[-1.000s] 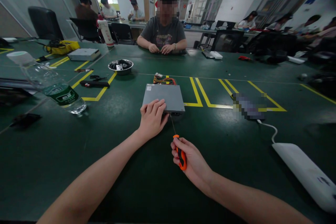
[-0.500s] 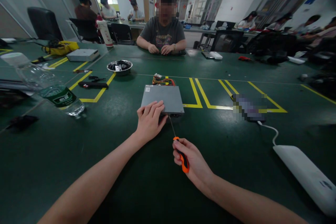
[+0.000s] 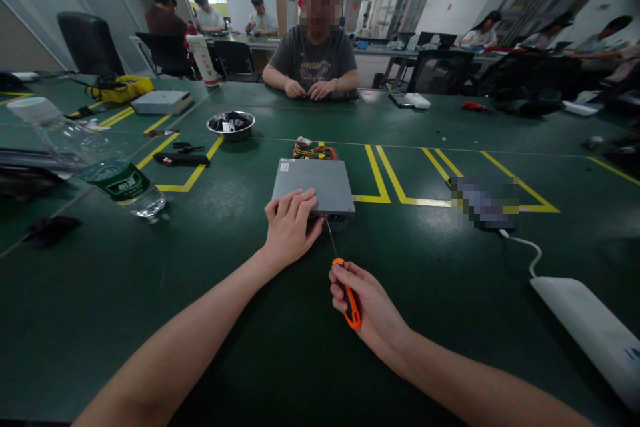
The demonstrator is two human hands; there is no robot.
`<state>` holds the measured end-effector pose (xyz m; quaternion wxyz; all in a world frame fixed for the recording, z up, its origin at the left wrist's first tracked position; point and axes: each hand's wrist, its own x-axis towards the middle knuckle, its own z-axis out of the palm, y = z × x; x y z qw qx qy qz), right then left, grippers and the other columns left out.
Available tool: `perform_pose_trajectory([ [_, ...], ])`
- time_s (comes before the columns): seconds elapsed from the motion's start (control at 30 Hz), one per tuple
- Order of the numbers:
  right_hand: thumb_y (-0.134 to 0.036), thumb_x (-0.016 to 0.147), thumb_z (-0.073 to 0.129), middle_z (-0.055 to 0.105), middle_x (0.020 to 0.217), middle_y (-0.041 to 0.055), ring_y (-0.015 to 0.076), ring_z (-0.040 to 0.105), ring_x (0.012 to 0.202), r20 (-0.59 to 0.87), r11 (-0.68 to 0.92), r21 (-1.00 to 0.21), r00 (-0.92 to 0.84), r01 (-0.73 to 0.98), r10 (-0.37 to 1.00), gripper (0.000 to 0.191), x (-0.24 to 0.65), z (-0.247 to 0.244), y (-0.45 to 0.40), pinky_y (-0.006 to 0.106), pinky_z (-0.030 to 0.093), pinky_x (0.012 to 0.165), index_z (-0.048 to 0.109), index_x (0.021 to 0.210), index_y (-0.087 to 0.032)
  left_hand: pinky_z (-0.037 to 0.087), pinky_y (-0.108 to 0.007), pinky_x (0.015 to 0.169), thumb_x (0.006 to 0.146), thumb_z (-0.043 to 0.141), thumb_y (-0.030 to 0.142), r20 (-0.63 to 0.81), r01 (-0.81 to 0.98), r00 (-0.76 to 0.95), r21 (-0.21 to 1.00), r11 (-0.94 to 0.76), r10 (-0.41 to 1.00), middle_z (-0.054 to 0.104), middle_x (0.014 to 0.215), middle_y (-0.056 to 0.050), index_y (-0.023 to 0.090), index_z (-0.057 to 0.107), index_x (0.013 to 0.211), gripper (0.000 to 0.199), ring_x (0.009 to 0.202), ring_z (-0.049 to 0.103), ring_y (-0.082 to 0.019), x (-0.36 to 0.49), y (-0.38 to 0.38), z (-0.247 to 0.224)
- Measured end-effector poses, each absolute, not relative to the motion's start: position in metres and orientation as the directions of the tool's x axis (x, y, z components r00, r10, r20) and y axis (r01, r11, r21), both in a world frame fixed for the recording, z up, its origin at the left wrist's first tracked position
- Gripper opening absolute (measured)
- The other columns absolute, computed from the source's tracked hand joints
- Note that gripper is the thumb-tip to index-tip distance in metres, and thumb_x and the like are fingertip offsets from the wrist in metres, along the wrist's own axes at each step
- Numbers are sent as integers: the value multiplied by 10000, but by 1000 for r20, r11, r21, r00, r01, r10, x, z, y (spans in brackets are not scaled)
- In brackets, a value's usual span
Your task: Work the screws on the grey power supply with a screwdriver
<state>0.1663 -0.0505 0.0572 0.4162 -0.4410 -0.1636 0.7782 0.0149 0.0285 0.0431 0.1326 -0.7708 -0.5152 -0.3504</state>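
Note:
A grey metal computer power supply (image 3: 320,180) lies flat on the green table, its bundle of coloured cables (image 3: 317,152) at the far side. My left hand (image 3: 293,227) grips its near left corner, fingers over the top and thumb against the front face. In my right hand (image 3: 367,293) is an orange and black screwdriver (image 3: 353,310), closed in the fingers. Its thin shaft points up and away, and the tip meets the lower front edge of the power supply beside my left thumb. What the tip touches is too small to make out.
To the left stand a water bottle (image 3: 123,183), a black tool (image 3: 180,159) and a metal bowl (image 3: 231,125) with dark items. At right, a phone (image 3: 483,203) is cabled to a white power bank (image 3: 585,327). A person (image 3: 315,60) sits across the table (image 3: 240,360).
The camera view has shifted slightly, moving the whole scene a little to the right. Both hands keep their places at the power supply, with the screwdriver tip still at its front edge.

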Motion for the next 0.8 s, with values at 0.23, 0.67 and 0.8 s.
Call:
perform_pose_trajectory([
  [0.23,-376,789,572,526,650,2,86,466,569,-613,-674,-571,-301,-469,730,241,166,58,-52,220,393,550,622,834,-145,249,-437,897,820,522,311,669,882,221,174,-438,710,553,1225,-70,209,487,1094,294,1138,453,-253,14,29,42],
  [0.67,-335,743,644,539,665,3,53,434,523,-589,-641,-563,-291,-521,754,195,166,56,-52,165,342,461,605,742,-143,247,-436,891,825,512,317,662,886,220,172,-431,717,553,1225,-61,208,478,1080,280,1142,449,-247,15,28,43],
  [0.8,-395,838,509,521,647,18,64,452,538,-672,-700,-530,-267,-478,691,309,167,58,-48,171,380,477,639,772,-122,248,-442,886,828,507,309,657,885,225,172,-434,719,550,1228,-70,211,478,1082,274,1144,445,-255,15,28,43],
])
